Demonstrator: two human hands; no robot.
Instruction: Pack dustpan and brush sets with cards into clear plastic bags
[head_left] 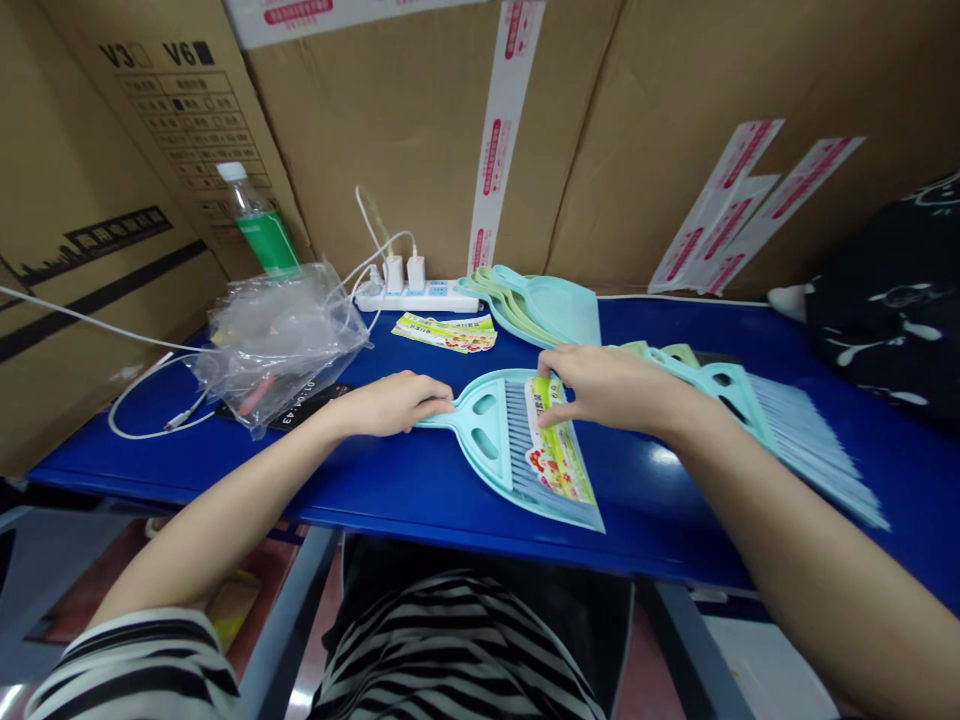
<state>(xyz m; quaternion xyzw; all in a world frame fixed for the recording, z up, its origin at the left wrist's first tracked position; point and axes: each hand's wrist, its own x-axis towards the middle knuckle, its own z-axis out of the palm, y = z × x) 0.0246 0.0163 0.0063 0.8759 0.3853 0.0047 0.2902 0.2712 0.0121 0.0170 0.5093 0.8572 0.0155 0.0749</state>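
Note:
A light-blue dustpan (480, 470) lies on the table with a matching hand brush (480, 425) nested in it, its grey-blue bristles toward the right. My left hand (397, 402) is closed round their handle ends. A printed label card (559, 450), yellow-green and white with red cartoon figures, lies across the bristles. My right hand (592, 385) grips the card's far end, thumb on its face and fingers at the upper edge. Beyond my right forearm are more brushes (806, 440), partly hidden by the arm.
Stacked dustpans (562, 305) in blue and green stand at the back, beside loose label cards (446, 332) and a power strip (427, 297). Clear plastic bags (285, 335), a bottle (262, 230) and white cables (139, 400) are at left. Cardboard (420, 130) walls the blue table (360, 485).

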